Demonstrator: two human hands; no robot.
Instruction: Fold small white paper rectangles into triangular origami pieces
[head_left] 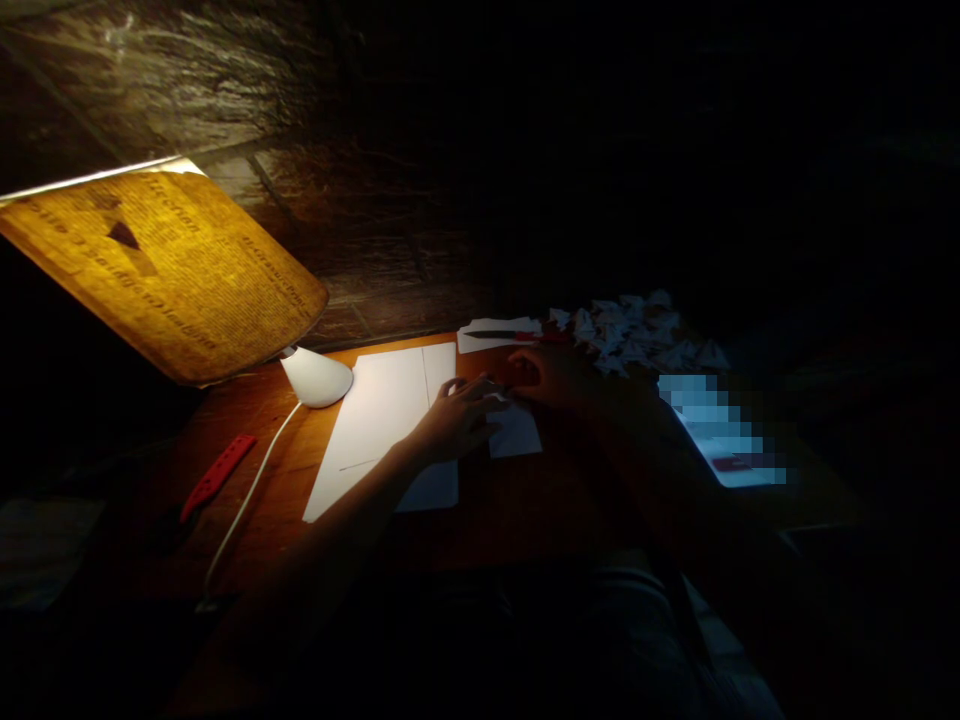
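A small white piece of paper (517, 432) lies on the wooden table between my hands. My left hand (459, 418) reaches over the large white sheets, its fingers stretched out and resting at the small paper's left and upper edge. From the right comes my right hand (546, 376), dim in shadow, with thumb and fingers curled into a pinch at the paper's upper edge. The fingertips are hard to make out. Under my left forearm the large white sheets (382, 410) carry thin dark lines. Behind the hands, a dark-bladed tool with a red handle (499, 334) rests on more white paper (469, 347).
A lamp with a printed yellow shade (165, 275) and white base (319, 380) lights the left. Its white cable (251, 495) runs forward beside a red slotted object (219, 475). Folded paper pieces (634, 332) pile up at the back right, near a lit phone (720, 440). A stone wall (300, 210) stands behind.
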